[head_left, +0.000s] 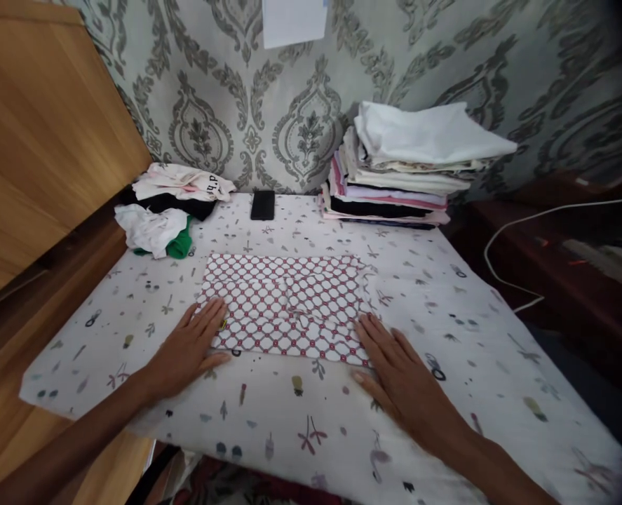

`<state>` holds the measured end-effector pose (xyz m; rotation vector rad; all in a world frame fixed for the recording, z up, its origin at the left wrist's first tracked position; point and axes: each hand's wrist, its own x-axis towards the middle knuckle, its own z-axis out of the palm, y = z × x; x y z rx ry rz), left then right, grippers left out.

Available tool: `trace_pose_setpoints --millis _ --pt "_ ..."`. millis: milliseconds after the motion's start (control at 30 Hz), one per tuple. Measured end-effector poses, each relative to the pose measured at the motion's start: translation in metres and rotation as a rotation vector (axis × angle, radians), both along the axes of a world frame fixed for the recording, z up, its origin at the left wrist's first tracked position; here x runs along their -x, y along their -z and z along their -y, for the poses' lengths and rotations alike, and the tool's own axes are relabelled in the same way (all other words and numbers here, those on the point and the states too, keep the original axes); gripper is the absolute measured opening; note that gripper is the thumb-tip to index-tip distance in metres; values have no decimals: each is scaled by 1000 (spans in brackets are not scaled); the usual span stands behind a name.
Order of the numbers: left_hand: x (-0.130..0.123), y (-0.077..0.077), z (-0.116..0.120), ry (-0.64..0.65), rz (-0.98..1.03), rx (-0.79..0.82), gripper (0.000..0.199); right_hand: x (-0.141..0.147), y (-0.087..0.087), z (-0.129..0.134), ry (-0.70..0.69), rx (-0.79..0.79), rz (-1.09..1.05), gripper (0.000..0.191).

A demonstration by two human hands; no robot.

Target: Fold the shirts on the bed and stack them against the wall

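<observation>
One folded cloth [268, 305] lies flat on the table [273, 414], on our side of the phone [263, 205]. It is white and roughly rectangular, netted with dark lines and red dots, and a little wrinkled toward its right end. Both our hands touch it, one at each short end: our left hand [192, 344] lies palm down with fingers stretched out, and our right hand [397, 372] is equally flat and open; neither grips anything.

Right of the phone we see one stack [395, 189] of folded fabrics, white, pink, lilac and black, in more layers than we can count, with one white piece on top. Left of the phone sits one loose heap [171, 210] of crumpled cloth, showing white, green, black and pale pink with dark lettering. Behind the phone rises one wall [252, 91] in grey damask pattern, bearing one white paper sheet [294, 21].
</observation>
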<state>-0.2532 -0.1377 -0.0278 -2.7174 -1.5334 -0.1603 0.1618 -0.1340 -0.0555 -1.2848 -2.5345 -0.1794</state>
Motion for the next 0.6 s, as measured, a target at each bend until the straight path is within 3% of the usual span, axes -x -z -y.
trace_pose_setpoints --millis 100,200,267,433,600 --pt "6 -19 -11 -61 115 110 63 -2 -12 -3 11 19 -45 64" --pt "-4 -37 -32 -139 269 186 55 4 -29 -18 68 33 -158 49" --pt "-17 -39 -46 -90 301 206 52 12 -38 -36 89 57 -205 46" --pt "-53 -14 -72 146 137 150 57 40 -37 -96 80 130 -136 55" --pt "-59 2 -83 97 29 85 66 57 -13 -136 169 169 -32 61"
